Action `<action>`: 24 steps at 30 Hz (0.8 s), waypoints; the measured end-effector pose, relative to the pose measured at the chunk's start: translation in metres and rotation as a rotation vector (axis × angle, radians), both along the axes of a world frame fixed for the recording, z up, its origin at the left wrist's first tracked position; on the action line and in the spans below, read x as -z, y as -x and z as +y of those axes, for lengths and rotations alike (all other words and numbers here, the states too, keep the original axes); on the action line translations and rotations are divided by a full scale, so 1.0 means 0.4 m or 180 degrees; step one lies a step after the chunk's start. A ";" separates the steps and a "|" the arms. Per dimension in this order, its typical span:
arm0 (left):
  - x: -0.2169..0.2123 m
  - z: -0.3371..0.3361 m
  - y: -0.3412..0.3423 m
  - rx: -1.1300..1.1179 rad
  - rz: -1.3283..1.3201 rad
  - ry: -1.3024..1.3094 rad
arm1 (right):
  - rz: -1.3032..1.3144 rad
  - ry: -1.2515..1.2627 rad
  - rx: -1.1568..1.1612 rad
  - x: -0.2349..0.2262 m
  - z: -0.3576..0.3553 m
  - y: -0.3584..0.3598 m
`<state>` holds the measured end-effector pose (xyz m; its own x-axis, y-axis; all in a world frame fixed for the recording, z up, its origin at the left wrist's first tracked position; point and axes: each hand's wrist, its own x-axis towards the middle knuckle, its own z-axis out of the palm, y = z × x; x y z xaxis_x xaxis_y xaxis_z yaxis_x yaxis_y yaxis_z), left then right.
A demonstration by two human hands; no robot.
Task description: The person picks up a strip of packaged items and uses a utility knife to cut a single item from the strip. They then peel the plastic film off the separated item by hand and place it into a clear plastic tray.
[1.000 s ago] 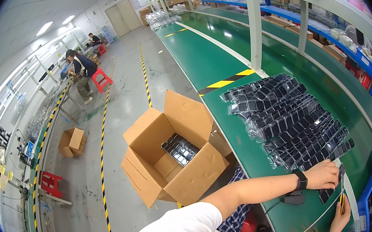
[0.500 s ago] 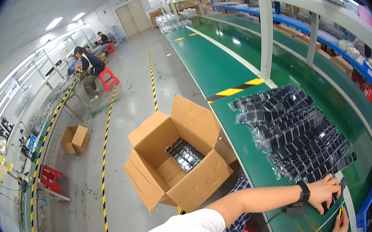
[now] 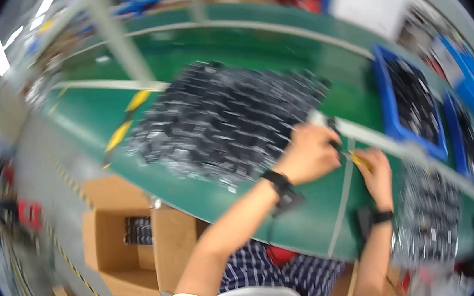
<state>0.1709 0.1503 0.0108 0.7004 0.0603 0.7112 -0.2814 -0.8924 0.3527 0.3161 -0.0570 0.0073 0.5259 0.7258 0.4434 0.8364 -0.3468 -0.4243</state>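
My left hand (image 3: 310, 152), with a black band on its wrist, is closed around a small black part (image 3: 333, 130) above the green bench. Just to the right, my right hand (image 3: 377, 174) grips a slim yellow-handled tool (image 3: 359, 160), whose tip points at the left hand; blur hides its exact kind. Left of both hands lies a wide spread of black pieces in clear plastic packs (image 3: 216, 121). A second batch of clear-wrapped pieces (image 3: 428, 214) sits to the right of my right forearm.
Beyond the right hand stands a blue bin (image 3: 410, 99) of dark parts, with another blue bin (image 3: 462, 134) beside it. An open cardboard box (image 3: 125, 272) holding some packs is below the green bench (image 3: 196, 202) on the left. A white post (image 3: 119, 38) rises at the back.
The view has swung to the right, bringing the blue bins, the second batch and my whole right hand into sight. My hands are still close together, holding the part and the yellow tool.
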 end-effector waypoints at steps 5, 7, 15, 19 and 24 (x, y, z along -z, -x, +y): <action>-0.015 0.001 -0.070 0.0046 0.0539 0.0096 | -0.0064 0.0295 0.0473 -0.018 -0.023 -0.021; -0.004 0.000 -0.101 0.0123 0.0559 0.0140 | 0.0073 0.0381 0.0528 -0.023 -0.034 -0.023; 0.030 -0.006 -0.100 -0.0023 0.1014 0.0392 | 0.0352 0.0442 0.0280 -0.009 -0.049 0.004; 0.011 -0.011 -0.089 -0.0012 0.1211 0.0489 | 0.0368 0.0439 0.0262 -0.005 -0.045 0.008; 0.005 -0.013 -0.094 -0.0113 0.1343 0.0401 | 0.0369 0.0378 0.0259 -0.008 -0.042 -0.003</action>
<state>0.2086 0.1451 0.0086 0.9238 0.1574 0.3490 -0.0594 -0.8416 0.5368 0.3173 -0.0739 0.0105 0.6277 0.7224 0.2900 0.7514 -0.4649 -0.4684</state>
